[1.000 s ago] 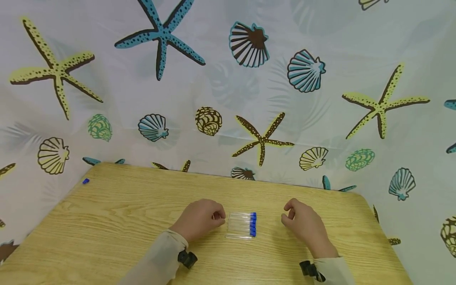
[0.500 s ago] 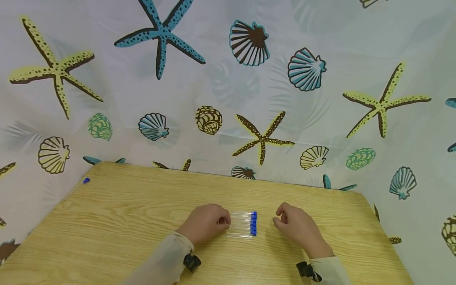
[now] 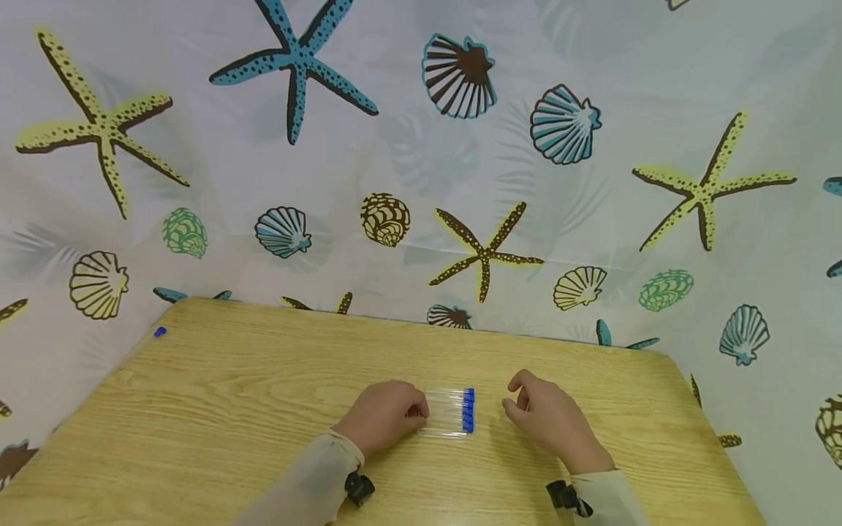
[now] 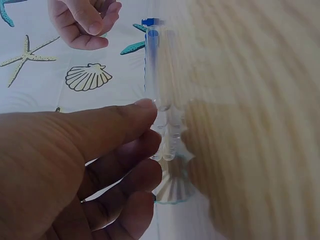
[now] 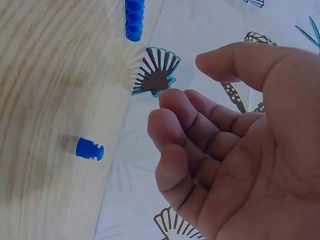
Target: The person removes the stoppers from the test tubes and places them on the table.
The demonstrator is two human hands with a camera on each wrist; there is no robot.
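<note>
Several clear test tubes [image 3: 447,410] lie side by side on the table, their blue caps [image 3: 468,410] lined up on the right. The nearest tube [image 3: 442,435] shows no blue at its right end. My left hand [image 3: 384,415] is at the rounded ends; in the left wrist view its bent thumb and fingertips are right at the tubes [image 4: 161,65], partly covering them. My right hand [image 3: 551,420] hovers to the right of the caps, fingers loosely curled and thumb apart, holding nothing in the right wrist view.
A loose blue cap [image 3: 160,332] lies at the far left corner of the wooden table [image 3: 263,380]. A white curtain [image 3: 427,161] printed with starfish and shells hangs behind and along both sides. Black cameras [image 3: 359,488] are strapped on both wrists.
My left hand has moved a little right and nearer, up to the tube ends. The right hand has shifted slightly left towards the caps. The tubes stay almost where they were.
</note>
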